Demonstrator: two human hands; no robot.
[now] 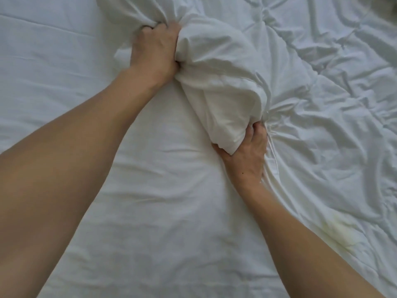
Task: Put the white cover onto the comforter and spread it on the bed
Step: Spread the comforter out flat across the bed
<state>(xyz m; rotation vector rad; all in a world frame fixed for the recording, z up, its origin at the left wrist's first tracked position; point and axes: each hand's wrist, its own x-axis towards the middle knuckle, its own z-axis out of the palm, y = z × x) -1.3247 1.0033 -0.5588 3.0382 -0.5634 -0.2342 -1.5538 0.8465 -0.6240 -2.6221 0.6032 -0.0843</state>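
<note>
A bunched roll of smooth white cotton fabric (219, 87), by my reading the white cover gathered up over a corner of the comforter, lies on a slant through the upper middle of the frame, its long axis running from upper left down to lower right. The left hand (154, 52) grips the roll's upper end just left of centre near the top, fingers curled tight into the cloth with the knuckles showing. The right hand (245, 155) holds the lower end at centre right, the thumb under the folded tip and the fingers (255, 130) wrapped over it and partly buried in the folds. So both hands are clamped on the same bundle, one at each end, with the roll stretched between them.

To the right of the roll spreads the crumpled, puckered white quilted comforter (322, 125), filling the right half of the frame; creases fan out from the right hand into it. The flat white sheet on the bed (64, 72) takes up the left and lower middle.

The coming move probably turns on drawing the cover away from the roll toward the right over the comforter's bulk. The right hand is nearer that bulk. The chief hindrance looks to be the comforter's own wadded folds. A faint yellowish stain (341, 231) shows at lower right.
</note>
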